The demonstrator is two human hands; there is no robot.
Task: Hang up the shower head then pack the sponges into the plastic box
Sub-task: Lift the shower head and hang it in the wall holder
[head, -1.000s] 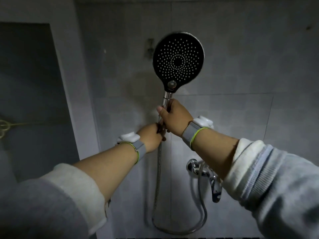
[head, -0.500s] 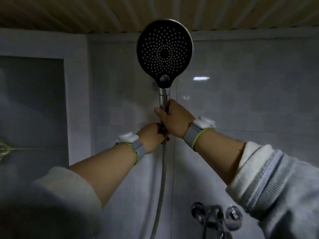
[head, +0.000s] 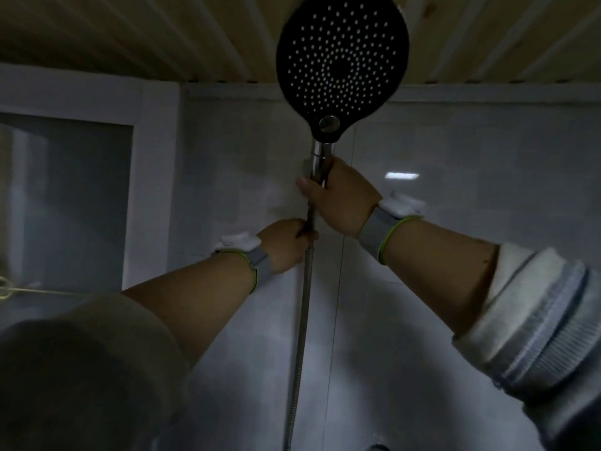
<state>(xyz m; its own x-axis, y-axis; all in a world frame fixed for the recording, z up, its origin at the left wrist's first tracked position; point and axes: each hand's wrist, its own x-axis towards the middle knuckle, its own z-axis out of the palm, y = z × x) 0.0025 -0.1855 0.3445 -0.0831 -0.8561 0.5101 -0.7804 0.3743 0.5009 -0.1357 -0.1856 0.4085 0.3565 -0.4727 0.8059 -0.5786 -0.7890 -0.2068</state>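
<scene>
A round black shower head (head: 342,65) with white nozzle dots is raised high against the tiled wall, its face turned toward me. My right hand (head: 338,196) grips its chrome handle just below the head. My left hand (head: 286,244) is closed around the metal hose (head: 300,327) a little lower. A small grey wall bracket (head: 306,165) peeks out beside the handle, mostly hidden. No sponges or plastic box appear in the head view.
A slatted wooden ceiling (head: 162,34) runs right above the shower head. A recessed window (head: 65,203) sits in the left wall. Pale tiles cover the wall ahead. A dark edge of the tap (head: 377,447) shows at the bottom.
Both hands have lifted the shower head higher along the wall. The view has tilted up, so the ceiling fills the top and the tap has nearly dropped out of sight.
</scene>
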